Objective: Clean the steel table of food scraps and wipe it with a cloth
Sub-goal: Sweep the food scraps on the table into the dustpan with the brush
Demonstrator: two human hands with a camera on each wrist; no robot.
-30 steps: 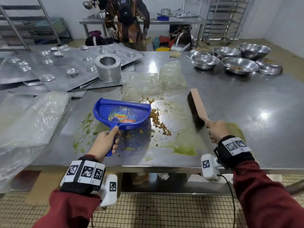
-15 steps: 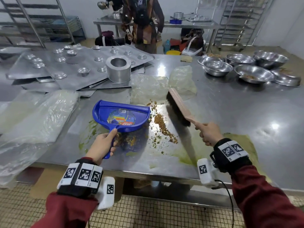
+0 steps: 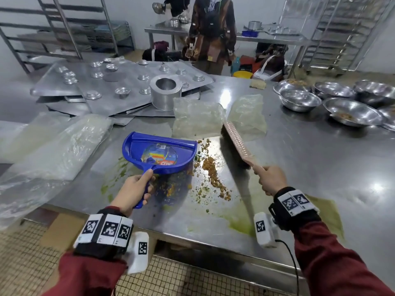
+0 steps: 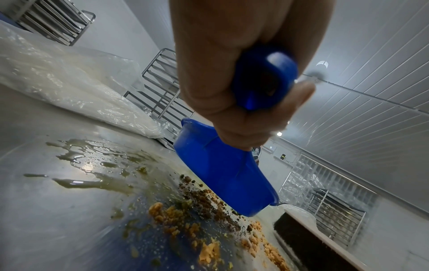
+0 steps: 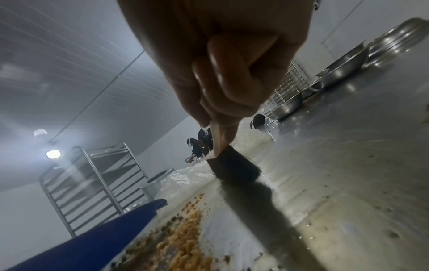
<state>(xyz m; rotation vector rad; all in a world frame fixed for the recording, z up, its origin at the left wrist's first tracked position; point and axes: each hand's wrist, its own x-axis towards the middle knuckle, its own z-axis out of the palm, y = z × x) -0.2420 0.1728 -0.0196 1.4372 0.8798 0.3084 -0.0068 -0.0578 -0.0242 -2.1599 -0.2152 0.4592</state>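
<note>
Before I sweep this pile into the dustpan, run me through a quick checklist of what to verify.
1. Left hand grips the blue dustpan by its handle: ok.
2. Right hand grips the brush: ok.
3. Orange food scraps lie between brush and dustpan: ok.
4. Dustpan lip flat on the steel table: not ok, the pan is tilted, and in the left wrist view scraps lie beneath it.
5. Bristles touching the table: cannot tell.
6. Plastic bags clear of the brush: not ok, the brush tip overlaps them.
</note>
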